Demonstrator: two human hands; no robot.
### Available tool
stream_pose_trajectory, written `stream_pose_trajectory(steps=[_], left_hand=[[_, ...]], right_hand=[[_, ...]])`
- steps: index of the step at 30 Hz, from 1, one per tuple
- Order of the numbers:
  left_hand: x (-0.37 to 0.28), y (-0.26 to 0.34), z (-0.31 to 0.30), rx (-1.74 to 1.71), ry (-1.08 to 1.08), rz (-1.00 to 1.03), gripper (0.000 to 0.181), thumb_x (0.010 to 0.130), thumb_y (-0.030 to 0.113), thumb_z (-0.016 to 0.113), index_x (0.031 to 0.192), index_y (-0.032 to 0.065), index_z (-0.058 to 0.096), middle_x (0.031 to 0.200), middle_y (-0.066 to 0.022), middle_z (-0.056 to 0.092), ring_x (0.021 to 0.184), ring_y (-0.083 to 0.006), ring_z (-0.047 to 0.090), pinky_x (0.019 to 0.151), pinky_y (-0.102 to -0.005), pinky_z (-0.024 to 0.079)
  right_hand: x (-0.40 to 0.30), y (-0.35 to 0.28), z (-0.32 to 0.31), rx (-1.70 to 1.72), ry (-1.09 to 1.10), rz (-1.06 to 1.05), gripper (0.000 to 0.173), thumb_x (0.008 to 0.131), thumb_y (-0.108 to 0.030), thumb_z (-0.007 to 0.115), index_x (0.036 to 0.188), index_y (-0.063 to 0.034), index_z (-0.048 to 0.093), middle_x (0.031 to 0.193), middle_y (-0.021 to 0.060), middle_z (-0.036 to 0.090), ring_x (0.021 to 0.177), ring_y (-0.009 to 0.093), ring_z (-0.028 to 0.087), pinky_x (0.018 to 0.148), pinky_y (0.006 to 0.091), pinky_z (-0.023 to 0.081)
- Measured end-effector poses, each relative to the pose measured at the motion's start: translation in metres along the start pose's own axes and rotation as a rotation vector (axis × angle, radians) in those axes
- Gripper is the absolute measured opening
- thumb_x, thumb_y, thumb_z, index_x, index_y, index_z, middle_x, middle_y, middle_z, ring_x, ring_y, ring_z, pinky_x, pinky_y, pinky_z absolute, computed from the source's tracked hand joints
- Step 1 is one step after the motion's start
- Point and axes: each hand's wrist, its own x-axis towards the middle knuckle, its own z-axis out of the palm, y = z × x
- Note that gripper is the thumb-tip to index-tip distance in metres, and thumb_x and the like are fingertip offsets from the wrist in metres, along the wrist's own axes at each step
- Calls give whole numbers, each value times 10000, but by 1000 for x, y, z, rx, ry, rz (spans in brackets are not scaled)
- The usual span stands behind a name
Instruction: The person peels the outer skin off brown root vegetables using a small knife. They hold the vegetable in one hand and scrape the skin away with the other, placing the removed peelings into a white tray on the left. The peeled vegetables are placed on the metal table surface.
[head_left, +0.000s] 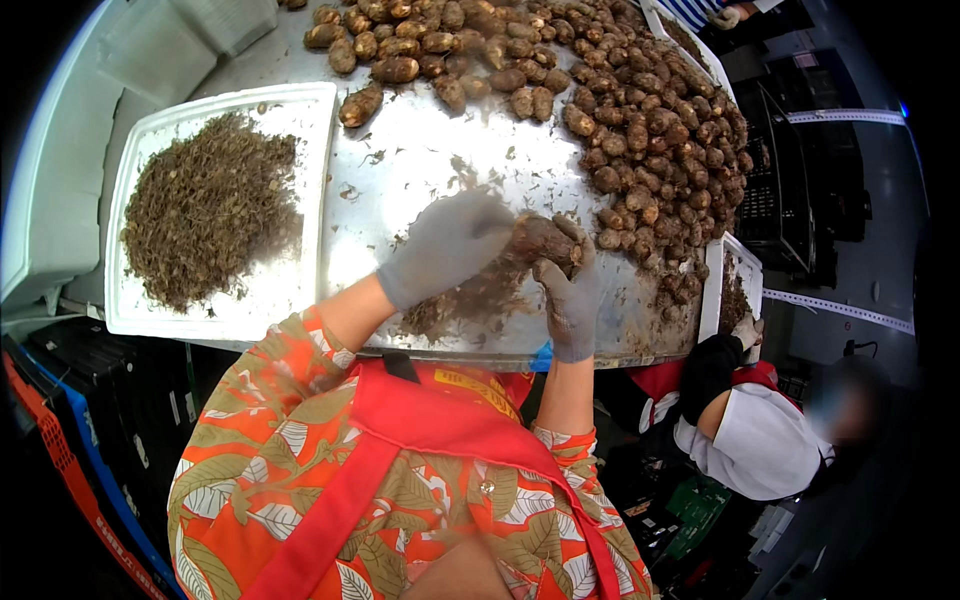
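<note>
Between my gloved hands is a brown, hairy taro corm (546, 241), held low over the metal tabletop (450, 142). My right hand (574, 300) grips its right end, with thumb in front and fingers wrapped behind. Blurred by motion, my left hand (454, 244) lies against the corm's left end; its fingertips are hidden, so its hold cannot be told. Both hands wear thin grey gloves. Loose brown fibres (469, 304) lie on the metal below the hands.
A white foam tray (319, 187) holding a fibre heap (210, 214) sits at left. Many taro corms (645, 142) are piled behind and right. Another person (757, 439) works at right beside a smaller foam box (711, 289). Black crates (772, 180) stand beyond.
</note>
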Motion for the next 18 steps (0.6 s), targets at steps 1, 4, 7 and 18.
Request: stream_pose_trajectory(steps=[1,4,7,18], left_hand=[[-1,3,3,63,-7,20,185,834,164,661,958,30,689,858,-118,677,766,-214,666,708,-333,525],[-14,8,19,45,-111,110,158,831,192,640,893,47,633,825,-153,659,744,-311,650,707,-394,525],[-18,10,18,-30,-74,53,164,829,202,650,893,52,641,824,-146,654,730,-298,647,703,-386,522],[0,-1,-3,-68,1,107,247,833,68,676,1069,-2,677,911,-85,665,817,-138,640,766,-278,521]], right_hand=[[-1,-1,0,-20,4,-7,569,799,-4,658,1334,53,471,1232,132,571,1125,203,570,983,329,476],[2,14,11,-71,125,-107,561,818,-10,645,1345,52,465,1245,138,570,1146,197,558,991,330,461],[0,15,11,10,94,-137,545,829,-20,643,1340,56,472,1253,142,570,1158,188,546,997,320,446],[-4,12,8,-181,91,-210,482,829,-36,671,1291,40,558,1236,106,599,1128,163,557,1002,305,435]])
